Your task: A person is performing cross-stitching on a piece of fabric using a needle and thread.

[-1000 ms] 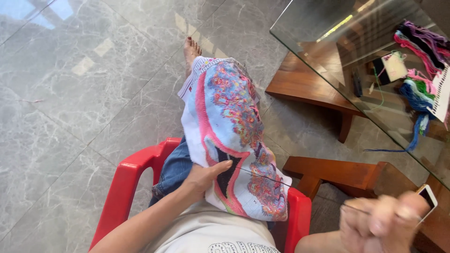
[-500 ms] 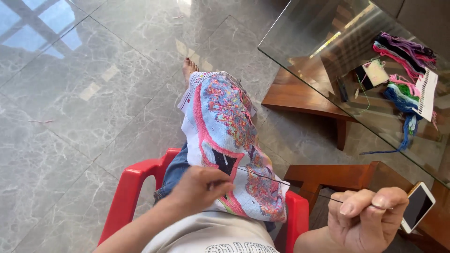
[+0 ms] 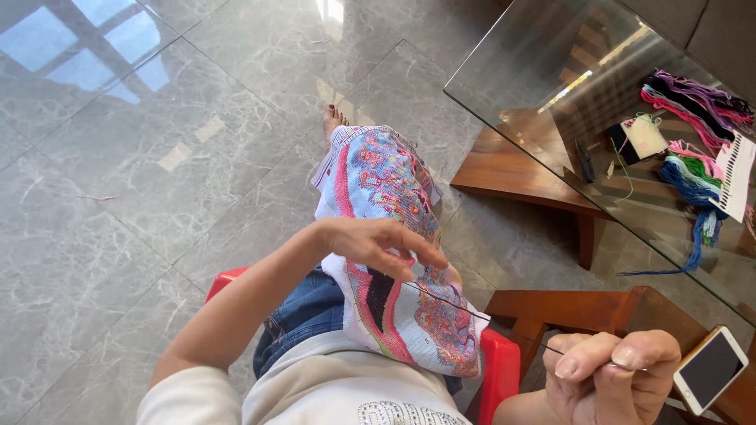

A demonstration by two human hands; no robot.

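The person wears a white short-sleeved top with a small patch of sparkly studs at the front hem, and blue denim jeans (only partly visible); both forearms are bare, one foot unshod

We sit on a red plastic chair (image 3: 499,370) above a grey marble-tiled floor (image 3: 142,173). To our right stands a clear glass-topped table (image 3: 512,71) on brown wooden legs (image 3: 512,169), carrying bundles of coloured embroidery threads (image 3: 697,98), a white thread-sorting card (image 3: 739,173) and a small dark pen-like tool (image 3: 584,161). A white smartphone (image 3: 709,379) lies on a wooden ledge.
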